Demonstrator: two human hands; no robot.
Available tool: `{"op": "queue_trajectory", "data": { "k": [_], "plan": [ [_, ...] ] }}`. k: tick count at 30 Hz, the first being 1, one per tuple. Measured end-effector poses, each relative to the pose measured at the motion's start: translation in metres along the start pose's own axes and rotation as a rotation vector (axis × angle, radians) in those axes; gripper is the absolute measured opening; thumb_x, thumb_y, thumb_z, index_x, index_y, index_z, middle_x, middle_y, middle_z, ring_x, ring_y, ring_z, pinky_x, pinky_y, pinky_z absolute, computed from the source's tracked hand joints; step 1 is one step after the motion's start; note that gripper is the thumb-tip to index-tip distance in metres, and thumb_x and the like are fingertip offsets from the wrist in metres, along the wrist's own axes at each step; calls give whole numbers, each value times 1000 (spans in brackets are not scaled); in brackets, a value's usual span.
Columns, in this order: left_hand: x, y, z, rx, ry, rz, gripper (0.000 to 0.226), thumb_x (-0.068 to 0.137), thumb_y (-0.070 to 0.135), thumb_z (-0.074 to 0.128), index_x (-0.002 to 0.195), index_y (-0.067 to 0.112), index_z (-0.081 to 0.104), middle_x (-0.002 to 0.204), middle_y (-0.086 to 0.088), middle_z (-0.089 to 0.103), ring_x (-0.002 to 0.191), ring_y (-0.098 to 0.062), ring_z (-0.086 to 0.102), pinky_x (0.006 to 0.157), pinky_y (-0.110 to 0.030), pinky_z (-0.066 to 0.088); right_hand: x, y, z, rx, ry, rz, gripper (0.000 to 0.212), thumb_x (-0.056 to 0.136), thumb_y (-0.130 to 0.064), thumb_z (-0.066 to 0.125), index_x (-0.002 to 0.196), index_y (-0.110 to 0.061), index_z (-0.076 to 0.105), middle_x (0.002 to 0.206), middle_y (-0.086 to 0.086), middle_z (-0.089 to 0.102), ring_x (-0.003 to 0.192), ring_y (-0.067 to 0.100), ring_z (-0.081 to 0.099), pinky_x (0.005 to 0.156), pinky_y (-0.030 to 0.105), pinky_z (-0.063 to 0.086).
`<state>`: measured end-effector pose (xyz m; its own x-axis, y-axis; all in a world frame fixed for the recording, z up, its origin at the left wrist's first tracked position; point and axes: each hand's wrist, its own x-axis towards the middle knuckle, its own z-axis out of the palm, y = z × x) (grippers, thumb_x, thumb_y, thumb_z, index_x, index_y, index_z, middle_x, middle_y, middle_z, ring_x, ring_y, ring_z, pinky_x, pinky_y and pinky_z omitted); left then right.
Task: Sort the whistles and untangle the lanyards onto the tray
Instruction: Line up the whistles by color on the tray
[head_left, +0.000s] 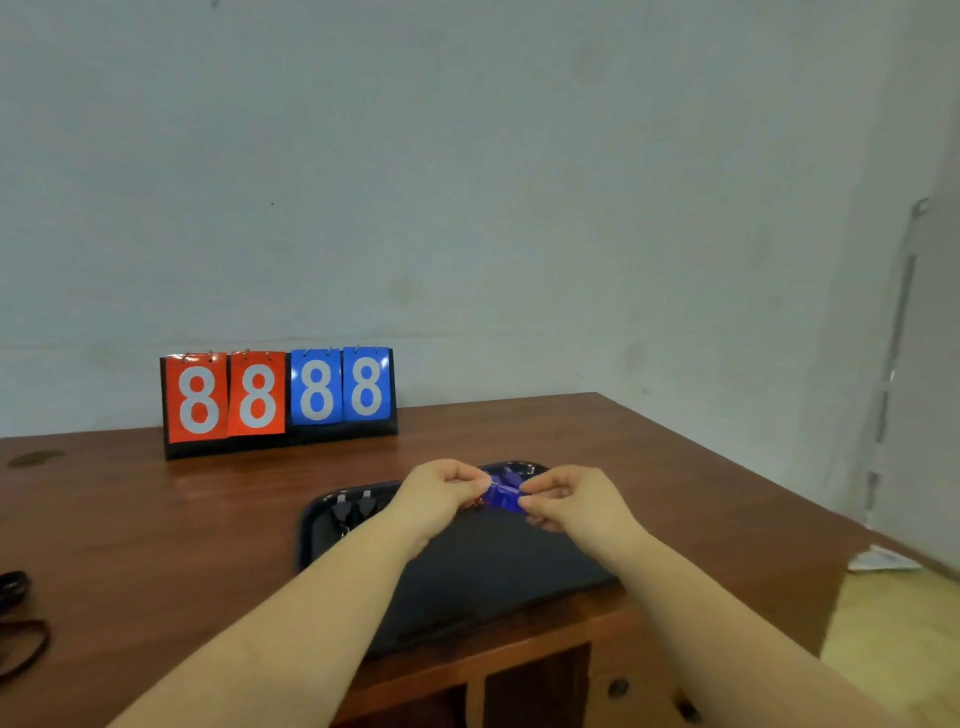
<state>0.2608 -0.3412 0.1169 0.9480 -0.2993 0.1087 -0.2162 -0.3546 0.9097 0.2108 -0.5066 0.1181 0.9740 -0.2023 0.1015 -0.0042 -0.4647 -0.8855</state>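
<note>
A blue whistle (503, 498) is pinched from both ends above the black tray (483, 577): the left hand (441, 496) grips it with curled fingers on one side, the right hand (569, 499) on the other. Two black whistles (353, 506) are seen lying side by side in the tray's far left corner; more blue whistles (511, 474) are partly hidden at its far edge. Behind the tray, a flip scoreboard (278, 397) showing four eights is stood on the wooden table (156, 514). Dark lanyards (18, 618) are seen well left of the tray.
</note>
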Motion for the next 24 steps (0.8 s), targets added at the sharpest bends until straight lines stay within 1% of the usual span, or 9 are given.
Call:
{"op": "queue_trajectory", "data": {
  "k": [4,8,10,13,17,20,22,23,24],
  "plan": [
    [15,8,18,19,6,-3,14,89,16,60,97,25,66,105,3,65,95,-9,58,70,-18,42,7,9,-10,-69,99,-3,14,83,-14,69,96,-15,66,81,0,69,71,6,65,64,15,51],
    [35,15,30,38,21,-44,24,90,13,58,112,17,66,119,-1,63,110,-15,55,93,-30,43,24,15,-12,-134,172,-13,12,84,-19,68,94,-23,64,82,-9,66,77,3,62,60,14,44],
    [47,15,34,71,7,-45,29,91,11,56,119,16,63,126,-2,61,118,-17,53,100,-32,40,36,19,-12,-152,190,-9,11,85,-21,67,92,-26,61,81,-11,63,76,3,60,58,13,40],
    [62,11,40,124,-37,-29,34,94,11,52,127,17,57,134,-1,56,125,-17,48,104,-33,36,51,26,-10,-167,205,4,11,84,-20,66,91,-27,59,82,-10,62,74,3,58,57,13,40],
    [89,-1,45,179,-96,-34,36,95,15,51,130,20,54,137,2,53,126,-14,47,104,-31,36,79,35,-7,-195,211,17,12,84,-19,67,93,-23,61,85,-8,63,74,3,57,58,13,40],
    [111,-6,49,194,-57,-48,29,93,22,55,121,23,61,128,5,60,118,-13,53,105,-34,39,99,38,-5,-213,194,30,12,83,-18,68,88,-24,59,87,-6,63,75,4,58,58,15,40],
    [128,-9,51,229,-18,-62,14,88,30,61,101,29,68,114,7,67,108,-12,58,102,-39,42,111,41,-4,-244,191,38,12,83,-18,68,87,-23,59,87,-4,64,77,7,60,61,18,45],
    [135,-11,53,251,-10,-69,5,85,33,65,89,33,67,108,8,69,105,-12,60,100,-40,43,116,42,-4,-266,192,40,11,82,-18,69,86,-22,60,86,-4,64,78,8,60,65,20,47],
    [142,-13,56,272,-7,-73,2,82,35,67,82,34,66,105,9,69,104,-13,60,100,-41,44,121,45,-3,-285,194,41,11,81,-18,69,86,-21,60,86,-3,64,78,9,61,68,22,49]
  ]
}}
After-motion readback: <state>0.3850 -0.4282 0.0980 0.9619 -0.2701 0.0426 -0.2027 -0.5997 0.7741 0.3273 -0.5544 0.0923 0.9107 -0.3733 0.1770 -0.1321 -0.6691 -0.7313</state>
